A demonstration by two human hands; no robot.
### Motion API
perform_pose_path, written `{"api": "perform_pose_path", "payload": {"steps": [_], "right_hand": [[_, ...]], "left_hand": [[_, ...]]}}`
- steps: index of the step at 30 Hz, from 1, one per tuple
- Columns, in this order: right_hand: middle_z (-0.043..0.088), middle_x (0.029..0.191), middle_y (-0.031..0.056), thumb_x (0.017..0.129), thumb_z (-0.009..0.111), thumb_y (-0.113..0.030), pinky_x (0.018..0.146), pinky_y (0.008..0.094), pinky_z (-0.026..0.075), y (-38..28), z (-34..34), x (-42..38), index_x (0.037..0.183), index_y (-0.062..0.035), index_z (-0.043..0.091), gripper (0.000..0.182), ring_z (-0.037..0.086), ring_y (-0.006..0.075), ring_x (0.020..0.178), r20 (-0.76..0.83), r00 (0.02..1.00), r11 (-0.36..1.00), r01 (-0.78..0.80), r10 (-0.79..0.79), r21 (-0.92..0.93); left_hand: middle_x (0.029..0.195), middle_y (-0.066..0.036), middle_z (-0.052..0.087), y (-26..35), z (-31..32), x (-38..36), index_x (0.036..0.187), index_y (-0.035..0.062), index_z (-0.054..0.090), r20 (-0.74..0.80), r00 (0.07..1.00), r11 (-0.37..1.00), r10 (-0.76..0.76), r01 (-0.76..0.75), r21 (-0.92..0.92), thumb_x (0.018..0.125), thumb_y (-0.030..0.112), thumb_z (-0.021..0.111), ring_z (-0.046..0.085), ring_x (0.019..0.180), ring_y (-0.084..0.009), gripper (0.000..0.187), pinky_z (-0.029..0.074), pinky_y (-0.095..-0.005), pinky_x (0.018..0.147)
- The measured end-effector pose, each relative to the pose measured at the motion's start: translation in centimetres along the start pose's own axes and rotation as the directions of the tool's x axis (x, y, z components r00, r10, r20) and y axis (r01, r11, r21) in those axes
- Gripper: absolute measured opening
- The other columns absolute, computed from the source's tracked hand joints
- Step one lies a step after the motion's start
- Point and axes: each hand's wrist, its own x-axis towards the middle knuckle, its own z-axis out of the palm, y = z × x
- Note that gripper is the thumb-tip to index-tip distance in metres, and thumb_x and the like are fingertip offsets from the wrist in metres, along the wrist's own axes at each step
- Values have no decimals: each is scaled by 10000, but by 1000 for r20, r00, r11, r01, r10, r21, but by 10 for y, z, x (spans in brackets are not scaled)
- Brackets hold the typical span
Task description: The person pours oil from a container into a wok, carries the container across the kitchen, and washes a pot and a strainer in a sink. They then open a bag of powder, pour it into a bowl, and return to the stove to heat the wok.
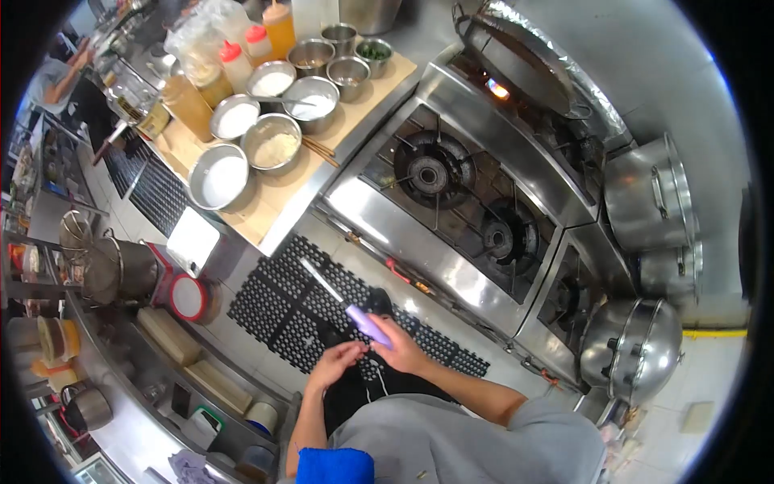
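Note:
My right hand (395, 345) is wrapped round the purple handle of what looks like a long gas lighter (367, 324). Its thin metal rod points forward and to the left, over the black floor mat. Close beside it, my left hand (339, 361) has its fingertips pinched together near the handle's rear end. Whatever those fingers may hold is too small to make out. Both hands are in front of my body, below the front edge of the gas stove (419, 242).
Metal bowls of powders (219, 179) and squeeze bottles (235, 64) crowd a wooden board (270, 218) at the upper left. A flame (497, 89) burns under a big wok (524, 68). Steel pots (649, 194) stand right. Shelving (121, 387) lines the left. Another person (52, 85) is far left.

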Motion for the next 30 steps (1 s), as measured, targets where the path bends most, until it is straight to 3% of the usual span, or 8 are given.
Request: {"api": "perform_pose_path", "payload": {"steps": [3, 6, 10, 13, 17, 22, 26, 30], "right_hand": [[461, 1062, 167, 779, 559, -22, 811, 351, 432, -27, 46, 1, 1319, -56, 377, 571, 510, 316, 942, 96, 987, 988, 133, -126, -74], [440, 1114, 151, 750, 579, -12, 843, 352, 435, -59, 88, 1, 1309, -64, 400, 589, 503, 309, 986, 248, 925, 952, 305, -289, -28], [510, 1156, 165, 719, 668, -74, 897, 355, 421, -100, 109, 16, 1243, 12, 445, 576, 500, 306, 1071, 416, 796, 896, 421, -439, 140], [529, 1099, 151, 718, 640, -6, 754, 293, 488, -99, 111, 30, 1209, 17, 462, 523, 582, 220, 872, 460, 803, 925, 342, -378, 164], [471, 1127, 118, 771, 576, 12, 627, 241, 477, -55, 103, 55, 1258, 3, 417, 511, 562, 144, 756, 557, 798, 973, 199, -229, 116], [480, 1129, 122, 765, 590, -2, 653, 249, 490, -53, 72, 70, 1247, 4, 432, 508, 571, 150, 793, 649, 742, 970, 241, -166, -28], [492, 1118, 135, 748, 618, -44, 654, 266, 489, -32, 61, 77, 1187, 3, 495, 459, 581, 183, 769, 674, 689, 911, 409, -267, -58], [498, 1122, 143, 741, 633, -69, 682, 279, 488, -26, 68, 79, 1162, 3, 516, 443, 591, 200, 765, 698, 704, 894, 389, -132, -224]], "left_hand": [[1250, -80, 471, -2, -2, -53, 1342, 68, 303, -110, 991, 977, 82, -102, -186, 934, 255, 465, 532, 1042, -189, 477, 446, -317, 873], [1186, -77, 497, -3, -5, -96, 1285, 68, 366, -378, 919, 923, 111, -237, -303, 932, 235, 473, 527, 1028, -169, 404, 453, -310, 863], [1047, -56, 584, 0, -23, -151, 1203, 36, 453, -634, 715, 876, 295, -467, -118, 916, 232, 513, 557, 954, -128, 353, 466, -259, 776], [1022, -62, 600, 19, -22, -220, 1163, 46, 460, -793, 445, 786, 416, -615, 67, 907, 236, 527, 592, 865, -132, 326, 479, -264, 739], [845, -27, 627, 43, 22, -364, 1035, 46, 548, -959, -107, 895, 264, -343, 284, 871, 287, 569, 571, 702, -93, 293, 448, -230, 637], [895, -73, 625, 34, 90, -497, 1049, 35, 569, -656, -710, 955, 257, 83, 285, 843, 258, 595, 580, 779, -154, 305, 440, -280, 674], [996, -171, 544, 57, 125, -586, 1073, 17, 553, -319, -771, 806, 551, 591, -35, 805, 244, 620, 560, 851, -335, 357, 443, -379, 748], [1064, -139, 521, 66, 106, -696, 1151, 99, 525, -197, -696, 594, 691, 701, -394, 788, 260, 618, 543, 936, -357, 408, 474, -410, 786]]}}
